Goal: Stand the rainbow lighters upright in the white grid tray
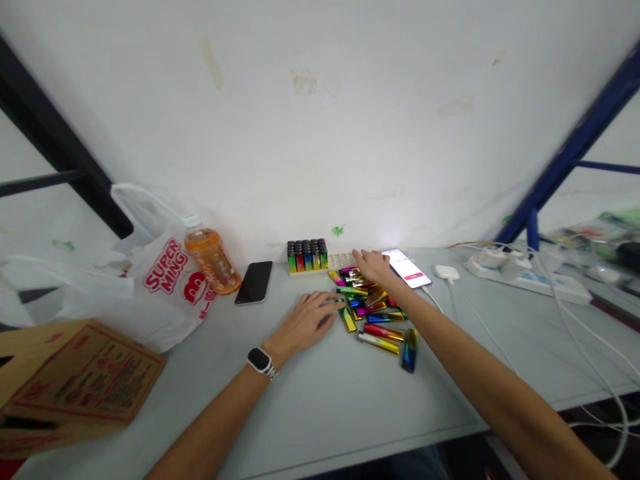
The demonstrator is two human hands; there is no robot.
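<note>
Shiny multicoloured lighters lie in a loose pile (pixel 383 333) on the grey table. My left hand (pixel 313 317), a watch on its wrist, rests palm down at the pile's left side. Its fingers are stretched out, with their tips at a green lighter (pixel 347 320). Over the back of the pile reaches my right hand (pixel 373 265), fingers apart, near the pale tray (pixel 341 261) with its rows of slots. I see nothing held in it, though its underside is hidden. Several lighters (pixel 307 259) with black tops stand upright in the tray's left part.
A dark phone (pixel 254 283) lies left of the tray; a lit phone (pixel 407 268) on a cable lies right. Farther left are an orange drink bottle (pixel 213 260), a plastic bag (pixel 170 287) and a cardboard box (pixel 85 380). A white charger (pixel 447 272) and power strip (pixel 530 277) sit right.
</note>
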